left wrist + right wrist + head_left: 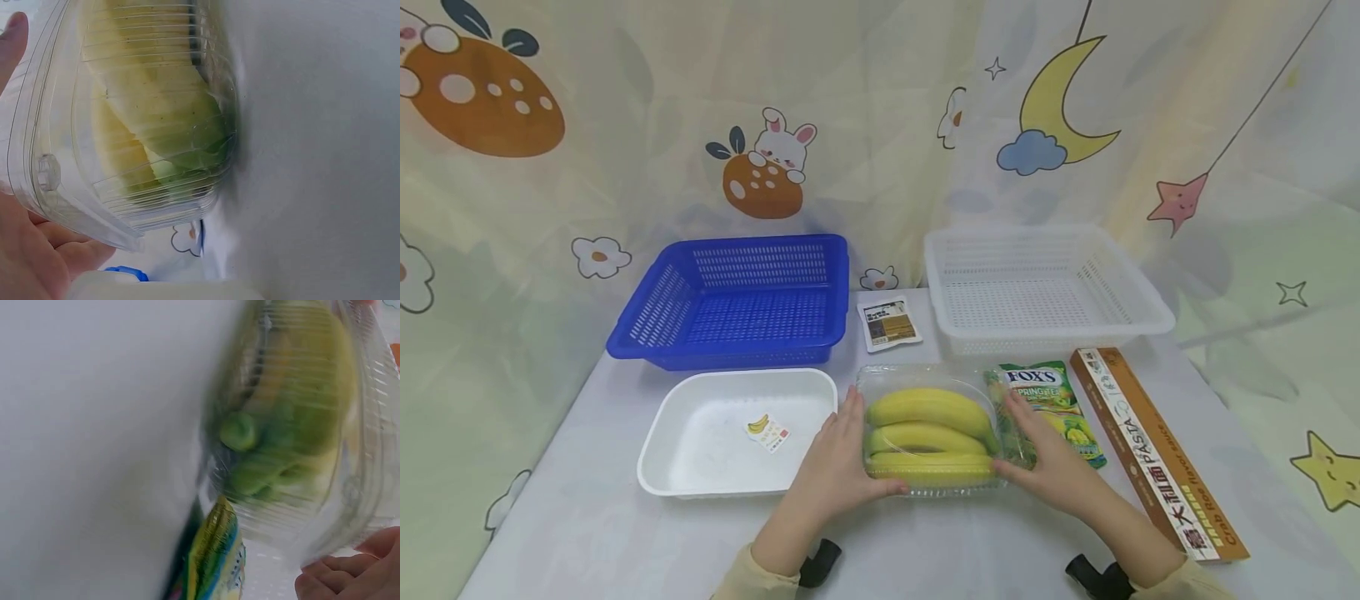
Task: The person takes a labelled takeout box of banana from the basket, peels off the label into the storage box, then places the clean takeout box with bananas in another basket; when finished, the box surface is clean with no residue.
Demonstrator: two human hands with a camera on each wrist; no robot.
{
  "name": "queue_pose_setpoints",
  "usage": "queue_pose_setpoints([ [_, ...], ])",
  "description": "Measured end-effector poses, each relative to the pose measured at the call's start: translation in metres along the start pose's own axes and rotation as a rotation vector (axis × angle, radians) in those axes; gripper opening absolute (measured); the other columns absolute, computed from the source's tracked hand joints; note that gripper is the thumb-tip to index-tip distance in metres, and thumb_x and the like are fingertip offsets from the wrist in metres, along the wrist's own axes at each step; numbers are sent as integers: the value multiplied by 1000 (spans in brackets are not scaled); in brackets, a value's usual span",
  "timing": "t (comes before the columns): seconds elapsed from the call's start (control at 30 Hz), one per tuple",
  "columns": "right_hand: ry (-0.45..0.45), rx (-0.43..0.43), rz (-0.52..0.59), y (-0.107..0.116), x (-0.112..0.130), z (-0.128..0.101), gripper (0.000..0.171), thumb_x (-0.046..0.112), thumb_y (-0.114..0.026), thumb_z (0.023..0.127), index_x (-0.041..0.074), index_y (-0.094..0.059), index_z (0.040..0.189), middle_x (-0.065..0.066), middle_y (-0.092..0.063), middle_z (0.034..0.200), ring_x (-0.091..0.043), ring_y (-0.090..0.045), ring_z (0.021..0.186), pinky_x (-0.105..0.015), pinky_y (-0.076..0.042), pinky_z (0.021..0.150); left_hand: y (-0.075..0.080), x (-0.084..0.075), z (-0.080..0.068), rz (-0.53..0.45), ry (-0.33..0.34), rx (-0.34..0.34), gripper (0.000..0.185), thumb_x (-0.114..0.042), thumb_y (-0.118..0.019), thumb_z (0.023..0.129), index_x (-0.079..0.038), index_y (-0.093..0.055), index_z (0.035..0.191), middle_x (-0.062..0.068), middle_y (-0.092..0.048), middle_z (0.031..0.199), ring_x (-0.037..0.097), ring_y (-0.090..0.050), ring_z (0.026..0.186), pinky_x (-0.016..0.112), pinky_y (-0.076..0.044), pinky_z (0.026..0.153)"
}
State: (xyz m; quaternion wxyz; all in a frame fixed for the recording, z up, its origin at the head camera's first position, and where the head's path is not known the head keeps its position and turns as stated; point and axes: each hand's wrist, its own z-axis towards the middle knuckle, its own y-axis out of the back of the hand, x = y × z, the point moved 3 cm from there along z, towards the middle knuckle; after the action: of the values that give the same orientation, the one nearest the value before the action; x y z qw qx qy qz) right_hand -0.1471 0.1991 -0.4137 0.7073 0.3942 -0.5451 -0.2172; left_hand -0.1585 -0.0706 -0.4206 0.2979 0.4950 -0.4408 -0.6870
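- The left hand (835, 467) and right hand (1048, 458) clasp the two ends of the clear banana box (931, 432), fingers curved against its walls; the box sits on the counter (625, 533) or barely above it, I cannot tell which.
- The three yellow bananas (928, 435) are inside it, so by my judgement the sorting has hardly begun: nothing lies in either basket.
- Just left of the box stands a white tray (658, 458) holding only a small banana sticker (767, 432).
- Just right of the box lies the candy bag (1060, 400), with the pasta carton (1157, 450) beyond that.
- Behind the box lies a small sachet (889, 322), between the blue basket (737, 300) and the white basket (1037, 283), both apparently waiting to be filled.
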Motion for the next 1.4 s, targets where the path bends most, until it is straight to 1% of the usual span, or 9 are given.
queue_pose_setpoints([
  [0.17, -9, -1, 23, -7, -1, 0, 106, 44, -73, 70, 7, -8, 146, -22, -10, 150, -47, -17, 133, -65, -24, 100, 0, 0, -1, -44, 16, 15, 130, -69, -71, 52, 2, -11, 144, 19, -12, 151, 36, -26, 135, 48, -28, 108],
  [0.27, -18, -1, 57, -11, -1, 2, 116, 43, -77, 64, 8, -4, 146, -22, -7, 151, -46, -13, 135, -64, -22, 101, -1, 0, -1, -70, 34, 24, 130, -68, -71, 53, 1, -9, 144, 17, -10, 152, 38, -27, 133, 49, -29, 107],
  [0.37, -18, -15, 80, -14, -1, 2, 119, 40, -80, 62, 6, -3, 146, -24, -4, 150, -47, -11, 135, -65, -20, 102, -1, 0, -2, -85, 38, 25, 131, -67, -72, 53, 2, -8, 144, 19, -10, 151, 39, -27, 133, 50, -29, 107],
  [0.43, -20, -25, 83, -15, 0, 2, 120, 38, -80, 61, 4, -3, 146, -25, -4, 150, -48, -11, 134, -65, -20, 101, -1, -1, -2, -98, 35, 21, 131, -65, -73, 53, 2, -7, 144, 19, -10, 151, 38, -26, 134, 49, -28, 108],
  [0.63, -44, -51, 92, -16, 1, 1, 119, 41, -80, 61, 10, -3, 147, -24, -7, 150, -47, -14, 134, -64, -21, 101, -1, -4, -3, -157, 26, 19, 126, -54, -77, 56, 4, -7, 144, 20, -6, 151, 33, -15, 139, 45, -23, 111],
  [0.8, -62, -61, 120, -15, 3, -3, 119, 42, -79, 62, 9, -1, 146, -24, -5, 150, -47, -13, 134, -64, -20, 102, 2, -8, -5, -200, 12, 7, 123, -49, -78, 58, 5, -7, 143, 20, -4, 152, 34, -14, 139, 46, -23, 111],
  [0.93, -79, -66, 135, -13, 7, -5, 120, 44, -78, 62, 7, 0, 146, -24, -4, 150, -47, -11, 134, -65, -18, 102, 5, -9, -5, -251, 18, 9, 125, -50, -78, 58, 2, -4, 144, 15, -1, 153, 31, -12, 139, 45, -21, 111],
  [1.1, -81, -80, 120, -10, 13, -6, 119, 44, -77, 63, 7, -1, 146, -23, -4, 150, -47, -13, 134, -64, -20, 102, 9, -9, -6, -302, 32, 16, 125, -49, -78, 59, -2, -1, 145, 10, 3, 154, 27, -11, 140, 43, -22, 111],
  [1.4, -83, -99, 116, -5, 21, -8, 117, 42, -78, 65, 7, 0, 146, -22, -5, 151, -46, -13, 135, -63, -20, 102, 17, -11, -8, -306, 37, 26, 122, -50, -76, 61, -4, 0, 145, 7, 6, 154, 25, -8, 140, 42, -21, 111],
])
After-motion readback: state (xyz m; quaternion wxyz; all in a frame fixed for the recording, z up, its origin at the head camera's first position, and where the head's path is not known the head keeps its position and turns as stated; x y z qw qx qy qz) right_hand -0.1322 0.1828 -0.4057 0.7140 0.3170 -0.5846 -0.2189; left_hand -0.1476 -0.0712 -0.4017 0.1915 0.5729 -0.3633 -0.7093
